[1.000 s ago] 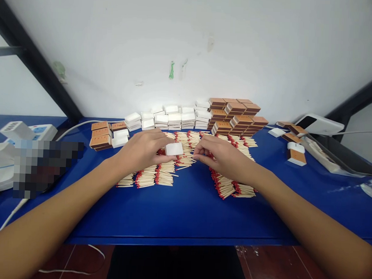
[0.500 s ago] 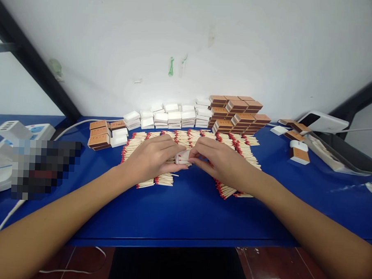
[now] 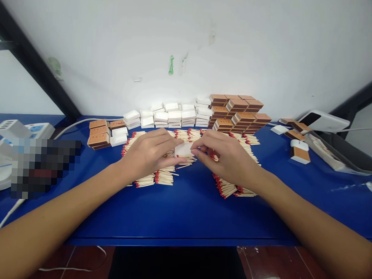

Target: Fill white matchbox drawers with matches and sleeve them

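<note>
My left hand has its thumb and fingers closed on a small white matchbox tray, just above the matches. At the tray's right end is my right hand, its thumb and fingertips pinched together against or beside the edge. Whether anything sits in that pinch is hidden. Beneath and around both hands lie rows of loose wooden matches with red heads. More matches lie below my right hand.
White trays are stacked along the wall, beside piled brown matchboxes. Several boxes stand at left, near power strips. At right are a box, a white device and a dark case on the blue table.
Red spots that showed in the tray are no longer visible; its inside looks plain white. The tray has tilted and shifted slightly up, and my right fingertips have moved a little up and right.
</note>
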The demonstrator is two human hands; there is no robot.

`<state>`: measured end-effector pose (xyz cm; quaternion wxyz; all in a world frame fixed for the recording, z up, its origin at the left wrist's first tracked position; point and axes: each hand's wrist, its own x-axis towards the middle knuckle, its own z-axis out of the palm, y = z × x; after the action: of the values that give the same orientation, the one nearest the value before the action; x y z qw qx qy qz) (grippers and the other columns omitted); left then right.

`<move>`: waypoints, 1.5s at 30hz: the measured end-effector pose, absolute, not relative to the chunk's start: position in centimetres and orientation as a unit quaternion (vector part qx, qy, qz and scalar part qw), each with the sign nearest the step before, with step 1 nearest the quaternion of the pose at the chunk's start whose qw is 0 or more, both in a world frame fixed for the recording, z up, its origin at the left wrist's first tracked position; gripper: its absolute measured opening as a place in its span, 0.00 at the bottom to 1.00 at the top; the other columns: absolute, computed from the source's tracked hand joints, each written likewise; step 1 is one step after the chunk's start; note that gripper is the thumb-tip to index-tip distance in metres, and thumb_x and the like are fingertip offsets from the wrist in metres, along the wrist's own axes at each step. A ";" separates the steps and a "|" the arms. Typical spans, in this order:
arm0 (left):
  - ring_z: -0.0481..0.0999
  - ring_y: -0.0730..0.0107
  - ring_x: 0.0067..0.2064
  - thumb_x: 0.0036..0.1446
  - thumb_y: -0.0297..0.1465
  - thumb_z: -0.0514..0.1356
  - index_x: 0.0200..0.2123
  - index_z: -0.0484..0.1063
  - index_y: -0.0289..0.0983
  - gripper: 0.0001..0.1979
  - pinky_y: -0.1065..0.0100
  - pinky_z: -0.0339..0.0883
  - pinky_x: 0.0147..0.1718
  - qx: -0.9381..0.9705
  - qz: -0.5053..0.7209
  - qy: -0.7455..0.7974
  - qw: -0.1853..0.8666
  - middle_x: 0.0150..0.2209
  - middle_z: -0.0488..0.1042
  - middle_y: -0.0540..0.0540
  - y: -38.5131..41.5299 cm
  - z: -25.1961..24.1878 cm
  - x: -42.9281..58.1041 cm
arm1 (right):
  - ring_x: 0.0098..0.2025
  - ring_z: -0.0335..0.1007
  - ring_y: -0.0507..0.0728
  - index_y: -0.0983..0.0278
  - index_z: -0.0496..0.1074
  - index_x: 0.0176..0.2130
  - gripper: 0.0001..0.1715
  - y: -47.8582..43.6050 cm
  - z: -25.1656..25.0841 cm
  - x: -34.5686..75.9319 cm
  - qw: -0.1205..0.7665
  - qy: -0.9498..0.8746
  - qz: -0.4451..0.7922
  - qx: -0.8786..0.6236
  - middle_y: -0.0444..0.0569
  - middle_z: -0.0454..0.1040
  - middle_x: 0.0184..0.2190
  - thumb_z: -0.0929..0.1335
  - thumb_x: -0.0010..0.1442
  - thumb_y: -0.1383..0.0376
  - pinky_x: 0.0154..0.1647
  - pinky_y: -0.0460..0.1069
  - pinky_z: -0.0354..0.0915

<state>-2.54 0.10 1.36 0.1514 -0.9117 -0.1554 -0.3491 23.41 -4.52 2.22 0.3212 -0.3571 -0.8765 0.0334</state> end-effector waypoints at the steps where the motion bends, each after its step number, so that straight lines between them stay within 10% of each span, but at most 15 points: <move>1: 0.80 0.64 0.37 0.70 0.44 0.66 0.51 0.78 0.35 0.18 0.63 0.74 0.38 -0.908 -0.352 -0.167 0.155 0.35 0.82 0.44 0.3 1.4 -2.7 | 0.36 0.70 0.58 0.61 0.74 0.43 0.08 -4.3 2.3 23.6 0.326 -0.870 0.029 -0.369 0.50 0.74 0.36 0.66 0.74 0.64 0.36 0.52 0.62; 10: 0.80 0.59 0.42 0.70 0.49 0.63 0.49 0.79 0.38 0.21 0.61 0.73 0.42 -0.896 -0.342 -0.251 0.129 0.38 0.82 0.43 1.8 1.7 -3.9 | 0.37 0.70 0.58 0.61 0.77 0.40 0.07 -3.2 0.7 24.6 0.173 -0.886 0.076 -0.424 0.50 0.74 0.37 0.70 0.70 0.61 0.35 0.52 0.62; 45: 0.78 0.64 0.36 0.66 0.50 0.65 0.49 0.79 0.32 0.25 0.65 0.68 0.34 -0.909 -0.335 -0.168 0.184 0.34 0.81 0.44 2.3 1.6 -4.0 | 0.39 0.71 0.59 0.63 0.76 0.43 0.07 -3.0 -0.5 23.9 0.218 -0.905 0.023 -0.366 0.52 0.74 0.40 0.67 0.74 0.65 0.38 0.52 0.64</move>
<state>-3.96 2.30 1.63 0.1837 -0.9087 -0.1675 -0.3355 23.90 -3.04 -0.50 0.2182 -0.3655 -0.9046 0.0233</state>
